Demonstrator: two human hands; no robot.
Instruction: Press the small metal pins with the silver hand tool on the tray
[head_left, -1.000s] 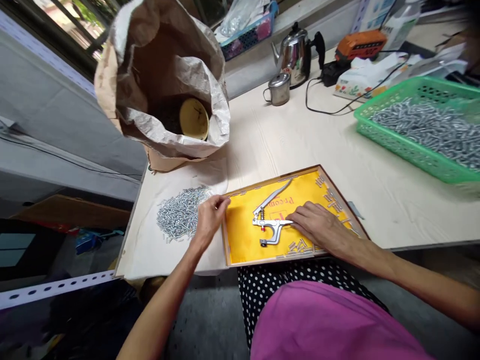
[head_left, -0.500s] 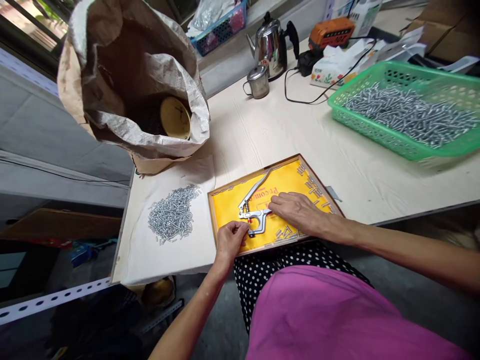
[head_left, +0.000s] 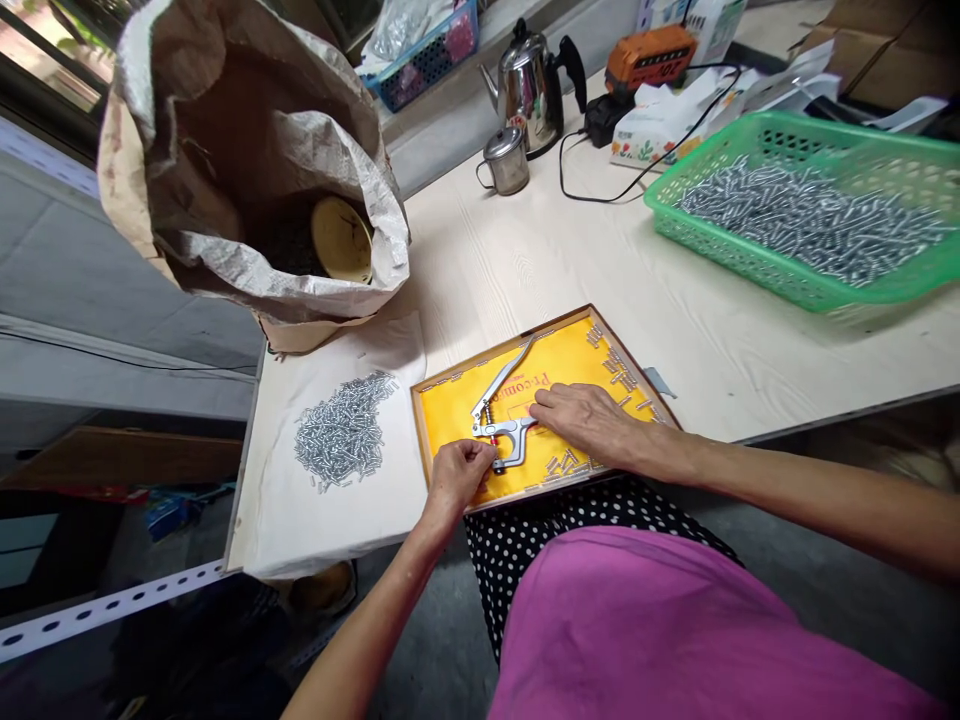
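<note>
Silver hand pliers (head_left: 513, 430) with a long lever lie on the yellow lining of a shallow wooden-edged tray (head_left: 420, 425). My right hand (head_left: 585, 415) is closed around the handle end of the pliers. At the pliers' jaw, my left hand (head_left: 459, 470) has thumb and finger pinched together; what they hold is too small to make out. Small metal pins (head_left: 619, 365) lie along the tray's right side, and more pins (head_left: 568, 465) lie at its near edge. A heap of small metal pieces (head_left: 341, 430) rests on a white cloth left of the tray.
A big open sack (head_left: 367, 295) with a yellow bowl (head_left: 341, 240) inside stands at the back left. A green basket (head_left: 742, 260) of metal pins is at the right. Farther back are a kettle (head_left: 531, 90), a metal cup (head_left: 506, 163) and a black cable (head_left: 600, 199).
The whole view has shifted slightly, so the table's things appear a little farther left. Both hands stay at the pliers with nearly the same pose.
</note>
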